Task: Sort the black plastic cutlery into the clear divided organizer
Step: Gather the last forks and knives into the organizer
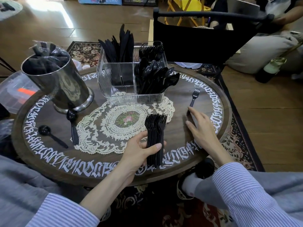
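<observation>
Fork bundle: a stacked bundle of black forks (155, 138) stood near the front of the round table (224, 102), tines up and away from the person, handles toward the near rim.
Left hand: the left hand (139, 151) was clamped on the bundle, thumb across the handles and fingers curled behind them.
Stray fork: one single fork (194, 96) lay flat on the right side of the table, tines pointing away, apart from the bundle.
Right hand: the right hand (200, 128) held nothing, its fingers spread and fairly straight, fingertips just beside the stray fork's handle end; whether they touched it could not be told.
Organizer: the clear divided organizer (131, 82) stood at the back of the table, partly on the lace doily (105, 128). Knives (120, 45) filled its back left compartment, forks (150, 49) the back right, spoons (157, 76) the front right; the front left looked bare.
Loose spoons: two spoons (72, 126) lay on the left of the table, near the metal cup (57, 86), which held more dark wrapped items.
Step in hand: gathering forks, judging by the bundle held and the reach toward the last loose one.
Next move: it likely called for pinching the stray fork by its handle, adding it to the bundle with tines aligned, then carrying the lot to the back right compartment and lowering it handles down among the forks there.
</observation>
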